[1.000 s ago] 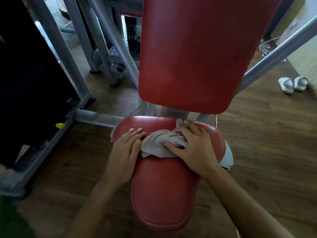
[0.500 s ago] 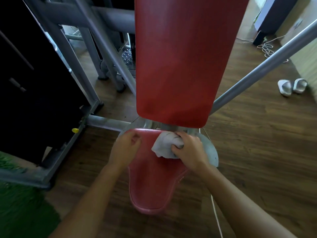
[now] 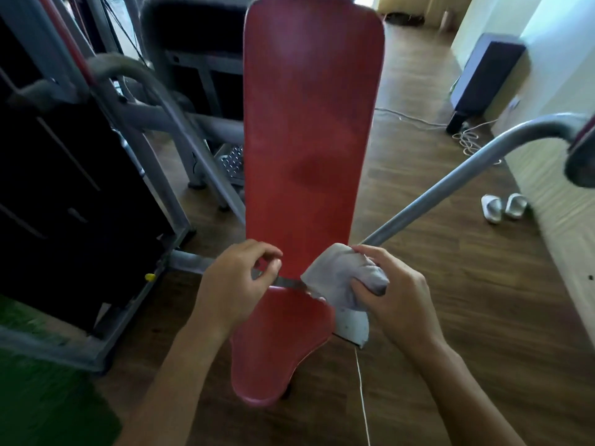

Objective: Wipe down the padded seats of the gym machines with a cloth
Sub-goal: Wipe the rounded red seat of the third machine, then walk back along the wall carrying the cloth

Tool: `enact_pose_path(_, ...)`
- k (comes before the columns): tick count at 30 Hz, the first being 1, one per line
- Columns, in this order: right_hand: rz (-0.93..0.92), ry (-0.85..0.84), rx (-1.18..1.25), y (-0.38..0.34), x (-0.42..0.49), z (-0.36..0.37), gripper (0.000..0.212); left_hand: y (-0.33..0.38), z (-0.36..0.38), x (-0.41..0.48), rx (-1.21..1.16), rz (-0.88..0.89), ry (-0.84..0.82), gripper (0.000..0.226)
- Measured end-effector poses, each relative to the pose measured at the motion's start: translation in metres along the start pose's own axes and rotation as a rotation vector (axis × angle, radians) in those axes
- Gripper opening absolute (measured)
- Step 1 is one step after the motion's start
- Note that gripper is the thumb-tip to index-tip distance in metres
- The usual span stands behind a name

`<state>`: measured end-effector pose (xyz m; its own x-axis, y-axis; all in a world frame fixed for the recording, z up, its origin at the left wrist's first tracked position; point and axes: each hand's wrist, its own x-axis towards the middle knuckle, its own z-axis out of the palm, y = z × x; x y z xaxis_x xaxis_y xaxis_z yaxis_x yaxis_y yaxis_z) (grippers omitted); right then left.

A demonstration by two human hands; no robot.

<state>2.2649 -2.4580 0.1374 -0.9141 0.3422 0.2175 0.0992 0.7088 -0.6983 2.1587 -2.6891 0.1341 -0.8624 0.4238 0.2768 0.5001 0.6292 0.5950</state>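
Observation:
A red padded seat (image 3: 280,346) sits low in the middle, with a tall red padded backrest (image 3: 309,140) rising behind it. My right hand (image 3: 392,291) is shut on a bunched grey cloth (image 3: 338,278), held at the bottom right edge of the backrest, above the seat. My left hand (image 3: 235,284) hovers at the bottom left of the backrest with its fingers curled and pinched loosely; it holds nothing that I can see.
Grey steel frame tubes (image 3: 167,130) and a black weight stack (image 3: 64,194) stand to the left. A grey lever arm (image 3: 450,188) slants up to the right. White slippers (image 3: 502,206), a speaker (image 3: 486,72) and cables lie on the wood floor. Green mat (image 3: 42,394) at bottom left.
Both hands have lifted off the seat, the right one carrying the cloth up to the backrest's lower edge. The view has pulled back and tilted up, showing the whole backrest.

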Motion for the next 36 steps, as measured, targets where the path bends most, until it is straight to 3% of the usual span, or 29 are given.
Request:
enact_pose_path(7, -0.025, 0.057, -0.024, -0.030, -0.006, -0.084, 0.048, 0.069, -0.027, 0.012, -0.057, 0.070, 0.003, 0.013)
enact_pose_path(13, -0.057, 0.067, -0.002, 0.005, -0.027, -0.172, 0.049, 0.158, -0.013, 0.001, -0.130, 0.053, 0.056, 0.015)
enact_pose_path(23, -0.049, 0.127, -0.015, 0.136, -0.059, -0.375, 0.046, 0.366, 0.114, -0.008, -0.217, 0.015, 0.051, 0.009)
enact_pose_path(28, -0.006, 0.138, -0.013, 0.190, -0.054, -0.430, 0.047, 0.440, 0.168, 0.013, -0.250, 0.028, 0.016, 0.008)
enact_pose_path(36, 0.049, 0.199, -0.044, 0.270, -0.004, -0.486, 0.049, 0.500, 0.252, 0.081, -0.208, 0.090, -0.061, 0.020)
